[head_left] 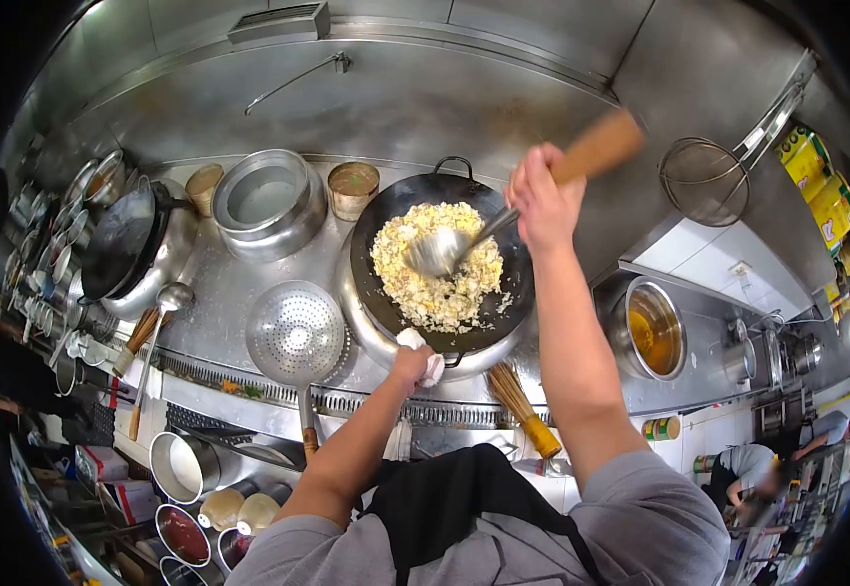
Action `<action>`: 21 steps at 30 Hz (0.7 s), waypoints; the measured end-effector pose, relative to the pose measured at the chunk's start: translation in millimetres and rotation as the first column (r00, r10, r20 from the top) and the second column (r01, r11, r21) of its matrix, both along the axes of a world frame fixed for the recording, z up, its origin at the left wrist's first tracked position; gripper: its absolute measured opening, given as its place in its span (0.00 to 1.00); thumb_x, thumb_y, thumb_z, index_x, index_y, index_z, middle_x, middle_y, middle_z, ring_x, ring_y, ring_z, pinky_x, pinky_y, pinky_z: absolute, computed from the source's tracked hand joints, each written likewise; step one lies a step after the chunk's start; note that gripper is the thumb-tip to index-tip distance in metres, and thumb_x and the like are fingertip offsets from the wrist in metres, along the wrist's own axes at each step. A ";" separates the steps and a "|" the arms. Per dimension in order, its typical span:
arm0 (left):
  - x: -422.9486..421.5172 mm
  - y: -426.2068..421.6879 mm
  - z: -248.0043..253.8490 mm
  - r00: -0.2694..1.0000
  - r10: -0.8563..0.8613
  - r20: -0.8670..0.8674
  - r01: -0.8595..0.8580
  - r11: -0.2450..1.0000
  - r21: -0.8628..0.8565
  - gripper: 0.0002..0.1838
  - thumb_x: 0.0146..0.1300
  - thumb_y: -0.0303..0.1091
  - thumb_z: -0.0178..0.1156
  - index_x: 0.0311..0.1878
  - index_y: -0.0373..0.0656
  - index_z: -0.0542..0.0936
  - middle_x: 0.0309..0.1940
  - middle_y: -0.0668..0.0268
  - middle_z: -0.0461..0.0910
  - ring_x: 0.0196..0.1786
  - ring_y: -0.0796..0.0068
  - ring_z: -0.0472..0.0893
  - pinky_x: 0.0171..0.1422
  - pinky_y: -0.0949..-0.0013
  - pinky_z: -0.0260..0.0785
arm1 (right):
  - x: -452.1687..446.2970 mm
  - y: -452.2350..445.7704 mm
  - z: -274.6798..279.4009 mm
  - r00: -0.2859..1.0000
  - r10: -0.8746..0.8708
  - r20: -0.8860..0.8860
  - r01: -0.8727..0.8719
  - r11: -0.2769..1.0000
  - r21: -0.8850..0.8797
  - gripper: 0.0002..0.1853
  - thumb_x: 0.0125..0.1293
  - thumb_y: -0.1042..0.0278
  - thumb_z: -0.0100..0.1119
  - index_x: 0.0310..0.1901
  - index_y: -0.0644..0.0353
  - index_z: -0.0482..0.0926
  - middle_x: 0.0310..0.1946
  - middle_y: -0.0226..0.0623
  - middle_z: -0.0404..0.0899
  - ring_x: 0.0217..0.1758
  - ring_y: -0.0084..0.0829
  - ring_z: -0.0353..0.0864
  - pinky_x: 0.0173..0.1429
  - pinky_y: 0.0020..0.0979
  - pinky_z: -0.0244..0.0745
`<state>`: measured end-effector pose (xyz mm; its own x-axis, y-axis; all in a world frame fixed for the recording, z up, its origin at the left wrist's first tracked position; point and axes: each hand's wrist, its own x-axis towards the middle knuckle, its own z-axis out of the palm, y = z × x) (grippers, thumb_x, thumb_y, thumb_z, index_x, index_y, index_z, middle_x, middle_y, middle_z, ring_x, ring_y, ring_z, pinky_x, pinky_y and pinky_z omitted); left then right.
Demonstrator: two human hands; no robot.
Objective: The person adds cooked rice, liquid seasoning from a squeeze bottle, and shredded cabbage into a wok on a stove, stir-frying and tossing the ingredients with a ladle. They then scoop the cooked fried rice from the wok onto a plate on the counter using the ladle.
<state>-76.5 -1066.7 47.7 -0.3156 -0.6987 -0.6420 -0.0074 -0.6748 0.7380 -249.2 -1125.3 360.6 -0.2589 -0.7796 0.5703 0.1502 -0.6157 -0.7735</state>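
Note:
A black wok [521, 283] sits on the stove in front of me, with yellow and white fried rice [405, 234] spread over its middle. My right hand [548, 200] is closed around the shaft of a ladle [435, 253], just below its wooden handle. The ladle's bowl rests in the rice, blurred by motion. At the wok's near edge, my left hand [413, 365] grips a folded white cloth [432, 369] beside the near loop handle. Whether the cloth wraps that handle is hidden.
Left of the wok lie a perforated skimmer [296, 332] and a large metal pot [269, 200]. A bamboo brush [523, 405] lies near the front edge. To the right stand a bowl of oil [652, 332] and a hanging strainer [704, 182]. Other people [749, 474] are at far right.

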 end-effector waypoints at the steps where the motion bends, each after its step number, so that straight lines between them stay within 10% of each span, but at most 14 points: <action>1: -0.6 4.4 13.7 0.999 0.052 0.012 -0.051 0.998 -0.033 0.19 0.59 0.36 0.58 0.45 0.28 0.76 0.33 0.52 0.81 0.29 0.61 0.82 0.27 0.56 0.73 | 5.5 0.9 -24.9 0.996 -0.083 -0.018 0.083 0.996 -0.036 0.10 0.71 0.65 0.56 0.31 0.56 0.69 0.15 0.25 0.63 0.15 0.19 0.61 0.21 0.25 0.59; 4: -6.5 -3.4 -31.0 0.999 0.040 0.021 -0.040 0.999 -0.025 0.22 0.60 0.37 0.58 0.51 0.32 0.69 0.31 0.56 0.80 0.26 0.65 0.81 0.23 0.61 0.70 | 4.1 -35.1 -132.6 0.986 -0.134 -0.098 0.149 0.975 0.165 0.16 0.67 0.62 0.61 0.24 0.56 0.68 0.16 0.25 0.68 0.18 0.20 0.65 0.25 0.29 0.64; 6: -1.7 -2.4 -14.1 0.998 0.061 0.012 -0.060 0.997 -0.043 0.21 0.59 0.37 0.58 0.50 0.31 0.69 0.31 0.55 0.79 0.26 0.65 0.81 0.22 0.60 0.69 | -4.7 -49.5 -82.5 0.908 -0.102 -0.406 0.257 0.901 0.349 0.16 0.65 0.59 0.63 0.25 0.57 0.71 0.17 0.26 0.71 0.19 0.21 0.68 0.25 0.30 0.65; 9: 5.1 0.0 9.1 0.998 0.056 -0.005 -0.056 0.997 -0.054 0.20 0.59 0.36 0.58 0.49 0.31 0.70 0.31 0.54 0.79 0.26 0.65 0.80 0.22 0.60 0.68 | -6.8 -21.5 5.8 0.867 -0.336 -0.368 0.432 0.875 0.218 0.15 0.64 0.57 0.66 0.27 0.58 0.74 0.17 0.26 0.72 0.17 0.18 0.67 0.21 0.25 0.61; 12: 1.5 -4.0 -12.3 0.998 0.067 0.017 -0.067 0.997 -0.048 0.20 0.59 0.36 0.59 0.49 0.31 0.70 0.33 0.54 0.79 0.26 0.65 0.80 0.22 0.61 0.68 | -49.1 -1.6 -7.9 0.982 -0.187 0.004 0.186 0.975 -0.124 0.13 0.66 0.71 0.61 0.25 0.55 0.70 0.15 0.23 0.65 0.15 0.17 0.63 0.20 0.23 0.59; 14: 3.4 -0.5 -13.5 0.999 0.040 0.001 -0.040 0.999 -0.021 0.19 0.59 0.35 0.59 0.49 0.32 0.70 0.34 0.54 0.79 0.27 0.66 0.81 0.23 0.62 0.69 | -69.1 -32.0 -86.1 0.922 -0.384 0.050 0.386 0.904 -0.182 0.13 0.66 0.72 0.60 0.25 0.55 0.68 0.14 0.24 0.62 0.14 0.18 0.63 0.19 0.23 0.60; 15: 1.0 0.7 -11.8 0.998 0.061 -0.015 -0.061 0.998 -0.017 0.19 0.60 0.35 0.59 0.49 0.32 0.70 0.34 0.54 0.79 0.27 0.66 0.81 0.23 0.62 0.70 | -64.8 -37.2 -98.8 0.929 -0.348 0.130 0.334 0.935 0.117 0.12 0.66 0.73 0.60 0.27 0.55 0.67 0.14 0.24 0.61 0.14 0.19 0.62 0.18 0.24 0.61; 18: 8.4 5.8 4.1 0.999 0.044 -0.005 -0.044 0.999 -0.002 0.20 0.60 0.35 0.58 0.52 0.33 0.69 0.35 0.55 0.79 0.27 0.66 0.81 0.23 0.62 0.71 | -26.9 -30.5 -28.9 0.994 -0.105 0.015 0.096 0.952 0.291 0.14 0.68 0.70 0.60 0.27 0.55 0.65 0.13 0.25 0.61 0.12 0.19 0.59 0.18 0.24 0.58; 21: 6.1 2.7 18.5 0.997 0.074 -0.004 -0.074 0.997 -0.018 0.18 0.61 0.35 0.58 0.50 0.34 0.70 0.33 0.57 0.80 0.26 0.68 0.81 0.23 0.63 0.71 | 6.0 4.3 -1.9 0.997 0.077 0.030 -0.078 0.997 0.010 0.17 0.68 0.66 0.60 0.25 0.54 0.63 0.13 0.25 0.61 0.13 0.18 0.57 0.19 0.23 0.57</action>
<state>-70.3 -1064.1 66.2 -0.2651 -0.7316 -0.6281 0.0443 -0.6600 0.7500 -243.2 -1121.0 358.7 -0.2142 -0.8039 0.5548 0.2200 -0.5931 -0.7745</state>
